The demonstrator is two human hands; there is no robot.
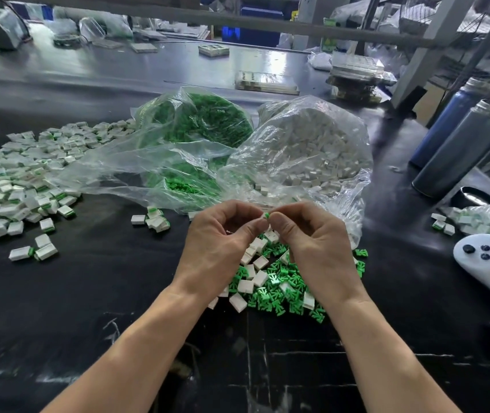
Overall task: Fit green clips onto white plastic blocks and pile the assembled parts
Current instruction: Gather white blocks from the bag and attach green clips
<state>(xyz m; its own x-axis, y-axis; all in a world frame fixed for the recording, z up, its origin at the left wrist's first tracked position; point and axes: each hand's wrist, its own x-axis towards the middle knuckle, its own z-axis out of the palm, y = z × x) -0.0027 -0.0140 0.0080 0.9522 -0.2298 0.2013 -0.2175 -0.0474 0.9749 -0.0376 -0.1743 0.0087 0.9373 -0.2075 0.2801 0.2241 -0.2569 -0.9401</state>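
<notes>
Both hands up over worktop's near-middle, fingertips meeting. Left hand (218, 248) & right hand (312, 248) curl in, jointly pinching a small green clip (266, 215); can't tell if a block is behind it. Below them: loose mix of clips & white blocks (270, 281). Assembled parts pile (20, 180) spreads toward left edge. Two clear bags further back: clip bag (199, 123), block bag (312, 144).
</notes>
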